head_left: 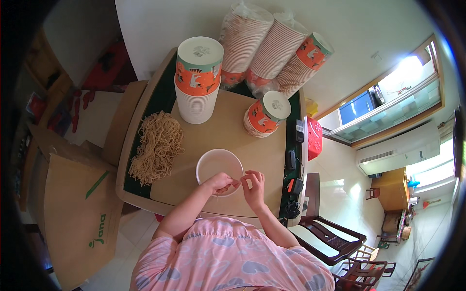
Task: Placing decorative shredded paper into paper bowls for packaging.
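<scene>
A white paper bucket sits with its open mouth up near the table's front edge. My left hand reaches over the near side of its mouth, fingers closed; a thin beige string end seems to hang below them. Beside the bucket's right rim, my right hand is closed in a pinch, its fingertips almost meeting those of my left. What the right fingertips hold is too small to make out. To the left lies a loose heap of beige string.
Behind the bucket stands a tall stack of upside-down paper buckets, with a shorter orange-printed stack to the right. Plastic-wrapped stacks line the back. Black adapters and cables lie along the right edge. A cardboard box stands left.
</scene>
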Demonstrator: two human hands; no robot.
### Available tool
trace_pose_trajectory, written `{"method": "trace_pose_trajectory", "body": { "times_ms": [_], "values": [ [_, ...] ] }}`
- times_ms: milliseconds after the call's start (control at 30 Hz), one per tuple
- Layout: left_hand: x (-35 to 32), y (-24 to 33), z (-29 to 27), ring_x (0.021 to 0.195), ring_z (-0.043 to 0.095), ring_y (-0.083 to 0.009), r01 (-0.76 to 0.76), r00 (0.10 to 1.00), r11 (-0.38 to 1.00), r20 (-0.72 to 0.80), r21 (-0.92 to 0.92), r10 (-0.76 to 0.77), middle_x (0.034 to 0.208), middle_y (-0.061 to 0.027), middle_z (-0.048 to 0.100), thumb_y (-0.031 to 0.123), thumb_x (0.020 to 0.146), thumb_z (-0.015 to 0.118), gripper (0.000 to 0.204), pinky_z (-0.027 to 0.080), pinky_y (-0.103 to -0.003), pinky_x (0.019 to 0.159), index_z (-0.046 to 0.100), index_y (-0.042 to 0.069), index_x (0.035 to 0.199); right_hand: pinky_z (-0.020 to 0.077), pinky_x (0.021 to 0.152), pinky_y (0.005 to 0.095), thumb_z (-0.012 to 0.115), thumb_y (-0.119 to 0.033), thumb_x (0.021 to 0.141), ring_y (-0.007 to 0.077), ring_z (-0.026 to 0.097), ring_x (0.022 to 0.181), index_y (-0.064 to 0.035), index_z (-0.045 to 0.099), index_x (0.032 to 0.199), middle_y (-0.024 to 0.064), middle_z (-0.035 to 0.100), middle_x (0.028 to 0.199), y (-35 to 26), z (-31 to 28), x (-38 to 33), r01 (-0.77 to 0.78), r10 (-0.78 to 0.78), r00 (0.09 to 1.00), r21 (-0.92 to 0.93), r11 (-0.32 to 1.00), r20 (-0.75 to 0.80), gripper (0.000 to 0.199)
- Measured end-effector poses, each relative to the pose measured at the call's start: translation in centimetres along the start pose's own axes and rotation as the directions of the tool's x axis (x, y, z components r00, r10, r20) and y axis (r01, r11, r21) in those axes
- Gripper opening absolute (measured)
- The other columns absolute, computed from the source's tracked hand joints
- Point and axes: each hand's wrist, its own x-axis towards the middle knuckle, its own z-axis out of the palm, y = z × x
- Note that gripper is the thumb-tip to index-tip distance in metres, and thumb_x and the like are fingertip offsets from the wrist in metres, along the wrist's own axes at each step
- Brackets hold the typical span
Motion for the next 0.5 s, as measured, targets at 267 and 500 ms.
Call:
{"method": "trace_pose_trajectory", "body": {
  "times_ms": [267,500],
  "values": [
    [-0.8,1.0,0.0,0.034,0.024,-0.0037,0.030,0.999,0.990,0.042,-0.135,-0.024,0.047,0.0083,0.030,0.023,0.089,0.049,0.025,0.014,-0.023,0.033,0.062,0.008,0.074,0.0397,0.082,0.0391,0.066,-0.005,0.070,0.0288,0.049,0.095,-0.0087,0.060,0.079,0.0090,0.057,0.097,-0.6,-0.5,-0.3,0.050,-0.048,0.996,-0.035,0.998,0.069,0.011],
    [0.6,-0.4,-0.5,0.036,0.026,-0.0041,0.029,1.000,0.996,0.014,-0.090,-0.027,0.048,0.0069,0.035,0.025,0.090,0.049,0.028,0.017,-0.022,0.033,0.058,0.010,0.068,0.0394,0.083,0.0418,0.070,-0.009,0.067,0.0306,0.047,0.100,-0.0118,0.064,0.079,0.0078,0.055,0.103,-1.2,0.5,-1.3,0.122,-0.115,0.986,-0.057,0.991,0.123,0.014]
  ]
}}
